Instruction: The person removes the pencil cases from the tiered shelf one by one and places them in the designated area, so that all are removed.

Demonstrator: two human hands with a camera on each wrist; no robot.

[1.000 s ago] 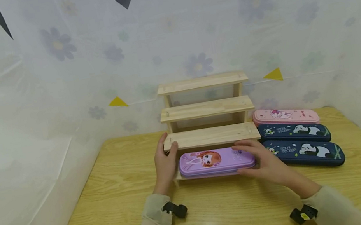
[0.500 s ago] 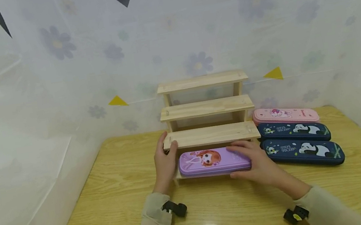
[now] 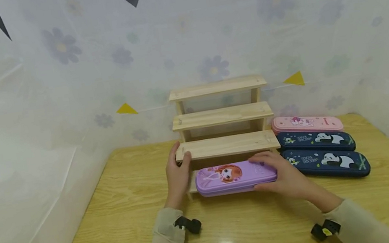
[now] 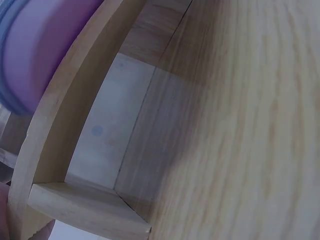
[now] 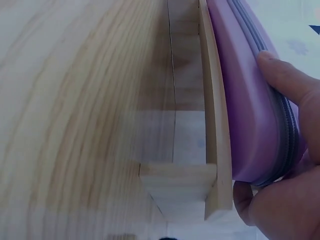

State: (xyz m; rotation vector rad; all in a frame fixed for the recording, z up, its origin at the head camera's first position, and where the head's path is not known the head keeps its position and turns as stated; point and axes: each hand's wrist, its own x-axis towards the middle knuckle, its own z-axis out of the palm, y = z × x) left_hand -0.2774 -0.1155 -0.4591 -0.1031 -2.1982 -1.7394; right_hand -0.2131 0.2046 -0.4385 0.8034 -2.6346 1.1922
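Note:
A purple zip pencil case [image 3: 235,178] with a red-haired girl printed on its lid lies along the lowest step of a wooden stepped rack [image 3: 226,145]. My right hand [image 3: 283,175] grips the case's right end, thumb at the near side and fingers at the far side. In the right wrist view, the thumb [image 5: 287,75] presses by the grey zip of the pencil case [image 5: 255,110]. At the rack's left end, my left hand [image 3: 179,177] holds the second step from the bottom, thumb on top. The left wrist view shows the rack's underside [image 4: 90,205] and part of the purple case [image 4: 35,50].
To the right of the rack lie two dark blue panda pencil cases [image 3: 327,163] and a pink rabbit pencil case [image 3: 307,123] behind them. The upper steps [image 3: 222,115] rise toward the back curtain [image 3: 166,36]. All stand on a wood-grain table [image 3: 128,234].
The right hand shifted left along the case, then back right. Between half a second ago and now, the purple case moved slightly right and nearer to me. The left hand stayed put.

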